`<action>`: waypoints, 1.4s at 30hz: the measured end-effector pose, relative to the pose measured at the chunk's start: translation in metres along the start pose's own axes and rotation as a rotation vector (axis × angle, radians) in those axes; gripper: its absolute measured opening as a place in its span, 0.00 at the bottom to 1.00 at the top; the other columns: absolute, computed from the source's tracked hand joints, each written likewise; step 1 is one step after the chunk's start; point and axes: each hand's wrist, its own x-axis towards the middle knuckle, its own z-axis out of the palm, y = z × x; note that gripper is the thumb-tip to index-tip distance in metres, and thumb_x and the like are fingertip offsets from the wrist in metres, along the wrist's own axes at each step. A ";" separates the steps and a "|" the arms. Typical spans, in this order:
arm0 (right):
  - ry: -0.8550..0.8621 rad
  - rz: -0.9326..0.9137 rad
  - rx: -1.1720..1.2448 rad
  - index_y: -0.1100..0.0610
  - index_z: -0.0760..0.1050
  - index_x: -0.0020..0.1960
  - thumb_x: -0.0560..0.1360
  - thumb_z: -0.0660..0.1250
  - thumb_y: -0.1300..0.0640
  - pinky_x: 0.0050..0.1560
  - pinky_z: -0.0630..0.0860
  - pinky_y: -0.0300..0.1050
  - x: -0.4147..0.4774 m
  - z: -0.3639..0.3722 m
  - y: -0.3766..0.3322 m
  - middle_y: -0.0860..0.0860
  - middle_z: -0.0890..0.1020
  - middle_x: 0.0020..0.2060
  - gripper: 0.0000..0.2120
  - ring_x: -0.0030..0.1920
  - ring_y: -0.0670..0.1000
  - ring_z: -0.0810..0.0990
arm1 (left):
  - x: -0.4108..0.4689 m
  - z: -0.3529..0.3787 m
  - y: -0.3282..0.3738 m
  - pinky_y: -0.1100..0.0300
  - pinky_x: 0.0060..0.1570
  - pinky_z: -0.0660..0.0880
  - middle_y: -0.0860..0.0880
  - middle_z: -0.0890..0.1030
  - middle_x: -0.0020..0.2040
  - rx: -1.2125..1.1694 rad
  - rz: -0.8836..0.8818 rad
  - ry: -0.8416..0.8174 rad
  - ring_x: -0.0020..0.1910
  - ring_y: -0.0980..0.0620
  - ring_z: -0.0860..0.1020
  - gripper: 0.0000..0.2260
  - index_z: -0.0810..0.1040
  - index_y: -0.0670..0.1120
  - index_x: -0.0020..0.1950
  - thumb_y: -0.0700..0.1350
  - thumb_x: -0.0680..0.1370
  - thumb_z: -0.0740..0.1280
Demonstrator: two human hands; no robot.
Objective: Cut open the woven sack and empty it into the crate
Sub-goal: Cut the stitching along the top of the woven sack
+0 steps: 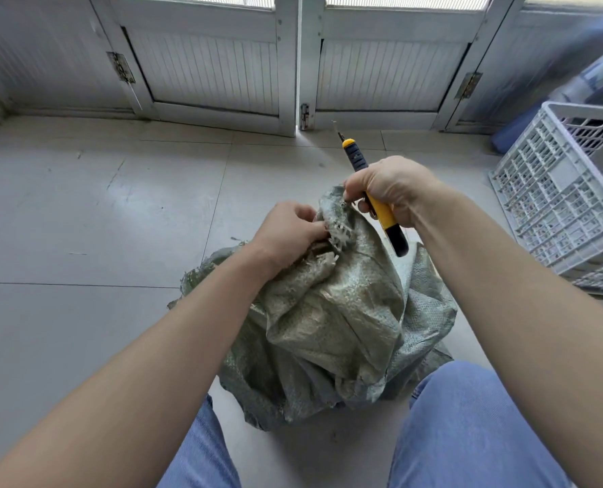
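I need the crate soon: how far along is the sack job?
Early. The woven sack shows a frayed top edge, whether cut through is unclear. The left hand grips that edge; the right hand holds it plus the utility knife, blade pointing away. Emptying into the white crate remains.

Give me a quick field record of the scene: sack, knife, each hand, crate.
sack: green woven sack on the tiled floor, frayed top bunched up
left hand: gripping the frayed top
right hand: holding the utility knife and pinching the sack edge
utility knife: yellow and black, blade end pointing up and away
crate: white plastic crate at right, apart from the sack
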 end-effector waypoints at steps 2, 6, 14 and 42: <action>0.014 -0.011 -0.004 0.65 0.75 0.39 0.68 0.68 0.70 0.19 0.64 0.30 0.000 -0.002 0.001 0.56 0.78 0.32 0.03 0.23 0.47 0.71 | 0.001 0.002 0.000 0.64 0.30 0.71 0.42 0.78 0.34 -0.032 -0.002 0.055 0.28 0.53 0.75 0.05 0.79 0.37 0.39 0.36 0.75 0.67; 0.000 -0.036 -0.086 0.66 0.74 0.41 0.71 0.70 0.66 0.19 0.64 0.28 -0.004 -0.012 -0.002 0.57 0.80 0.34 0.05 0.20 0.46 0.72 | 0.007 0.002 -0.002 0.67 0.23 0.67 0.42 0.77 0.35 -0.030 -0.015 0.106 0.26 0.53 0.71 0.08 0.81 0.35 0.45 0.35 0.77 0.63; -0.208 0.014 -0.570 0.63 0.78 0.44 0.75 0.68 0.54 0.20 0.66 0.30 -0.022 -0.023 -0.007 0.51 0.77 0.23 0.11 0.18 0.45 0.72 | 0.022 0.005 -0.012 0.53 0.35 0.75 0.39 0.81 0.40 -0.111 0.021 0.150 0.36 0.46 0.78 0.15 0.80 0.42 0.46 0.29 0.75 0.56; 0.087 -0.093 -0.731 0.59 0.74 0.32 0.67 0.74 0.50 0.29 0.67 0.38 -0.022 -0.020 -0.008 0.53 0.78 0.29 0.15 0.26 0.52 0.75 | 0.024 -0.003 0.005 0.57 0.26 0.64 0.44 0.71 0.29 -0.280 -0.202 0.197 0.26 0.48 0.70 0.10 0.73 0.39 0.36 0.31 0.75 0.57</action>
